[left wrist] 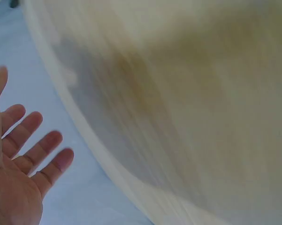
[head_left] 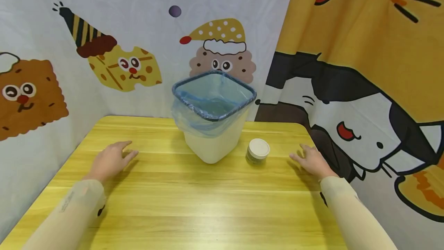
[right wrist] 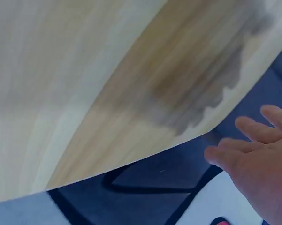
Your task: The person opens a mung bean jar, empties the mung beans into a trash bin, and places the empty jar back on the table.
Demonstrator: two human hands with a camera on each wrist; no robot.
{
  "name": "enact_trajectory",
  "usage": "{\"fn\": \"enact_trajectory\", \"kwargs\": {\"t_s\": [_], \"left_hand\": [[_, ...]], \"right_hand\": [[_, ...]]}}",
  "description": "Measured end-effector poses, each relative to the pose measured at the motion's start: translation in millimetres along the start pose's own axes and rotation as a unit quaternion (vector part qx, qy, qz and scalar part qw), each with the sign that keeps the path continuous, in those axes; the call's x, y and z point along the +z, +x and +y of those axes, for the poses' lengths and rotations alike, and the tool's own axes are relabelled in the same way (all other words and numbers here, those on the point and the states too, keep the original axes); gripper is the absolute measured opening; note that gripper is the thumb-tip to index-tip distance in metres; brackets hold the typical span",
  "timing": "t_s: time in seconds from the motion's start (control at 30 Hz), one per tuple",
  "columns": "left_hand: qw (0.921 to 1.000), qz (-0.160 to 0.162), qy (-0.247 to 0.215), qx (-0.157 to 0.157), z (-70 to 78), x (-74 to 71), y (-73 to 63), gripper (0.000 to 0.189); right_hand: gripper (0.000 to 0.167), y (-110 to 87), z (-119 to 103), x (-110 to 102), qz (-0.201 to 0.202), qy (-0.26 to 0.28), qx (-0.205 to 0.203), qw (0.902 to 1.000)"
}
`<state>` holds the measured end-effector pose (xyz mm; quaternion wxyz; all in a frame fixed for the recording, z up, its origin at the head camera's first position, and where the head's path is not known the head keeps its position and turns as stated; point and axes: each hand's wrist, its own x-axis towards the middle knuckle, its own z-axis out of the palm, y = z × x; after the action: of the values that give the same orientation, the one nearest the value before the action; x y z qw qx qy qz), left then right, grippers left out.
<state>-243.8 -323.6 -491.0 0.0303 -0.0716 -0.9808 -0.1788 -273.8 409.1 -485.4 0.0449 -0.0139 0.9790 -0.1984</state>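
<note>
A white square bin (head_left: 212, 146) stands at the back middle of the wooden table. Its blue plastic liner bag (head_left: 197, 117) is folded out over the rim, and a dark blue patterned band (head_left: 211, 119) runs around the top. Just right of the bin is a small round jar (head_left: 258, 150) with a white lid. My left hand (head_left: 110, 161) hovers over the table's left side, its fingers (left wrist: 42, 147) spread and holding nothing. Over the right edge, my right hand (head_left: 313, 161) is also empty, fingers (right wrist: 255, 133) relaxed, nearest to the jar.
The yellow wood-grain table (head_left: 208, 211) has rounded back corners. Behind it hangs a white curtain (head_left: 138, 22) with cartoon snacks. A yellow curtain (head_left: 347, 38) with a cartoon animal hangs close along the right side.
</note>
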Motion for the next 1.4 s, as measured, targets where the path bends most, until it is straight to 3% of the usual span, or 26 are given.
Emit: {"fn": "enact_trajectory", "kwargs": {"t_s": [0.2, 0.4, 0.7, 0.87, 1.03, 1.4], "left_hand": [[0.9990, 0.009, -0.043, 0.004, 32.0, 0.2, -4.1, 0.063], [0.9963, 0.026, -0.068, 0.046, 68.0, 10.8, -11.4, 0.048], [0.9902, 0.036, -0.103, 0.088, 113.0, 23.3, -22.0, 0.045], [0.9865, 0.032, -0.126, 0.099, 127.9, 29.2, -27.4, 0.045], [0.9847, 0.027, -0.142, 0.096, 137.3, 35.5, -32.2, 0.041], [0.9824, 0.020, -0.144, 0.117, 151.6, 43.4, -36.8, 0.042]], "right_hand": [[0.078, -17.8, -34, 2, -0.014, 0.040, -0.039, 0.9983], [0.097, -25.4, -61, 9, -0.065, 0.096, -0.080, 0.9900], [0.117, -22.1, -85, 28, -0.073, 0.172, -0.081, 0.9790], [0.115, -17.5, -97, 40, -0.067, 0.213, -0.082, 0.9713], [0.112, -13.0, -107, 51, -0.045, 0.225, -0.083, 0.9696], [0.109, -1.7, -120, 64, -0.011, 0.255, -0.022, 0.9666]]}}
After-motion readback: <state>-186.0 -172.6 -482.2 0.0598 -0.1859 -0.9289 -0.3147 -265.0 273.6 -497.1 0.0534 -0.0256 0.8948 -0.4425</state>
